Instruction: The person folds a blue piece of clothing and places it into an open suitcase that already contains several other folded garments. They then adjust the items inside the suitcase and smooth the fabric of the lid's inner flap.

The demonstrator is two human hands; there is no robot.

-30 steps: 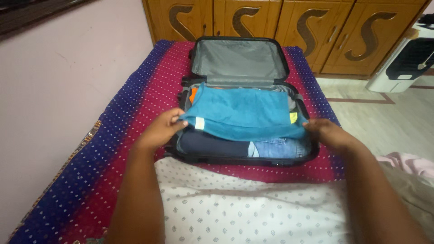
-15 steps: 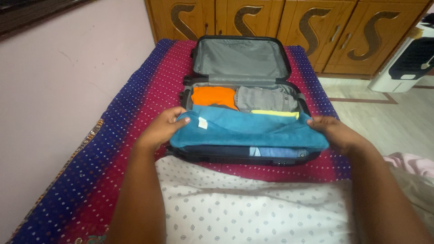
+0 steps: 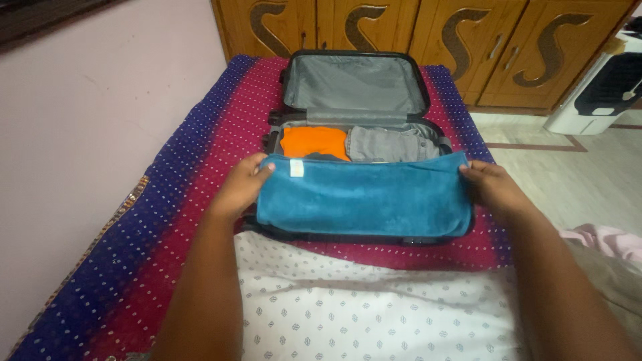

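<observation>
Blue towel (image 3: pixel 364 197), folded to a long band, stretched flat between my two hands over the near half of the open suitcase (image 3: pixel 275 137). My left hand (image 3: pixel 242 187) pinches its left end, thumb on top at the upper corner, just beside a small white tag (image 3: pixel 296 168) sewn near that edge; fingers are curled under the cloth. My right hand (image 3: pixel 489 187) grips the opposite end the same way, closed on the fabric, thumb across the top hem. The towel's lower edge hangs down over the suitcase's front rim, close to my body. Just beyond my left hand, inside the case, lies a folded orange garment (image 3: pixel 314 142); beyond and between both hands, a grey folded garment (image 3: pixel 391 144) sits beside it, touching. Farther out, the suitcase lid (image 3: pixel 354 83) stands raised, grey lining showing. The case rests on a bedspread (image 3: pixel 200 160) in magenta and blue with small white dots, spreading out past my left hand. Below my wrists, a white patterned cloth (image 3: pixel 361 301) covers my lap. Past my right hand, the floor (image 3: pixel 575 180); far ahead, wooden cabinet doors (image 3: pixel 468 47).
</observation>
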